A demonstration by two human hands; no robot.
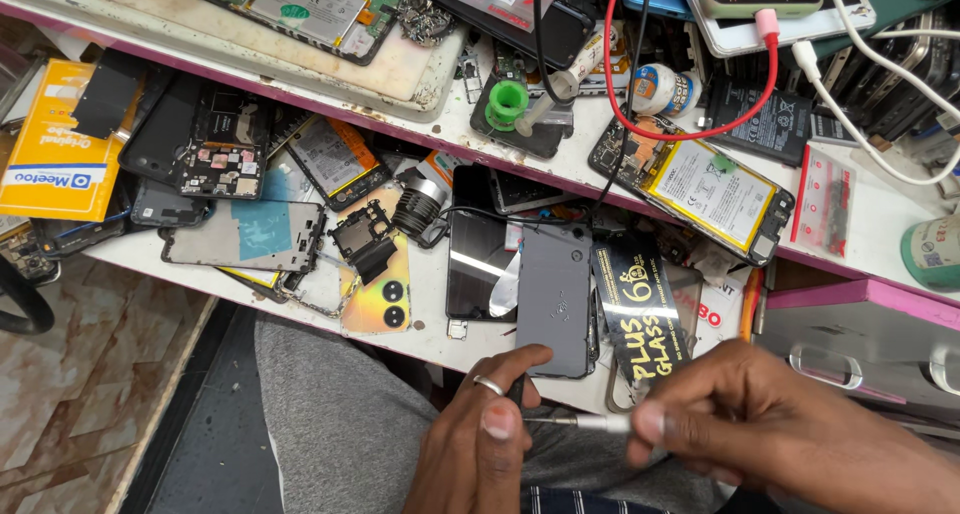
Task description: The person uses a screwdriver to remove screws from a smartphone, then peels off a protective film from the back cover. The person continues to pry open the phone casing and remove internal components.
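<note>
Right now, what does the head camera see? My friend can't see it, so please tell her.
Two hands hold a thin metal tool between them: the left hand, wearing a ring, and the right hand pinching its white handle. Above them, a grey phone back lies on a white shelf crowded with phone parts, batteries and cables.

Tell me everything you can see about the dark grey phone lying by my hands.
The dark grey phone lies flat, back up, at the near edge of the white shelf. Its matte back looks like plastic, scuffed with fine scratches, with a small round opening near its far corner. It partly overlaps a glossy black phone beside it. The left hand has a fingertip at its near edge.
</note>
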